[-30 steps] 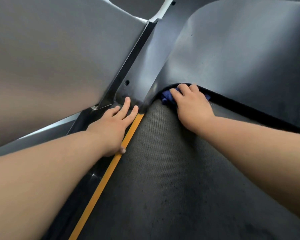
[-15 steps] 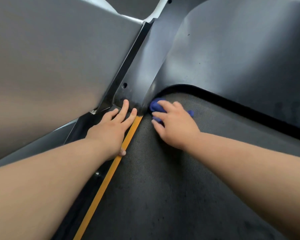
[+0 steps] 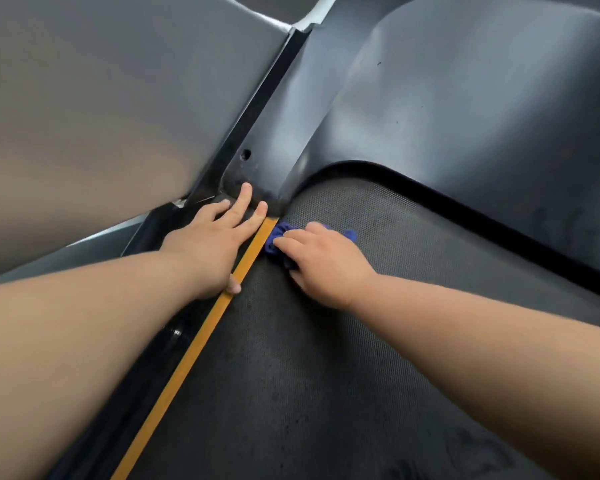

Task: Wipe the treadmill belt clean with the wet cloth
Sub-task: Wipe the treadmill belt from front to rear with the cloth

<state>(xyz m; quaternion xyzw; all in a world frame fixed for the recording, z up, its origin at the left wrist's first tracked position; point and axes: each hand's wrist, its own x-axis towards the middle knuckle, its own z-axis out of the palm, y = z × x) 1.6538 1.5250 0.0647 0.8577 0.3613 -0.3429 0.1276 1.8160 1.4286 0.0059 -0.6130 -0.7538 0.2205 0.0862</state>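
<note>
The dark textured treadmill belt [image 3: 326,375] fills the lower middle of the view. A bunched blue cloth [image 3: 274,244] lies on the belt's front left corner, beside the orange stripe [image 3: 194,348]. My right hand [image 3: 323,265] covers most of the cloth and grips it, pressing it onto the belt. My left hand [image 3: 215,237] lies flat with straight fingers on the black side rail and the orange stripe, its fingertips touching the base of the motor cover.
The dark plastic motor cover [image 3: 447,116] rises just beyond the belt's front edge. A grey upright panel [image 3: 101,116] stands at the left, with a black strut [image 3: 250,112] between it and the cover.
My right hand has dragged the cloth from under the motor cover's edge leftward and toward me, to the belt's corner by the orange stripe. My left hand has stayed in place.
</note>
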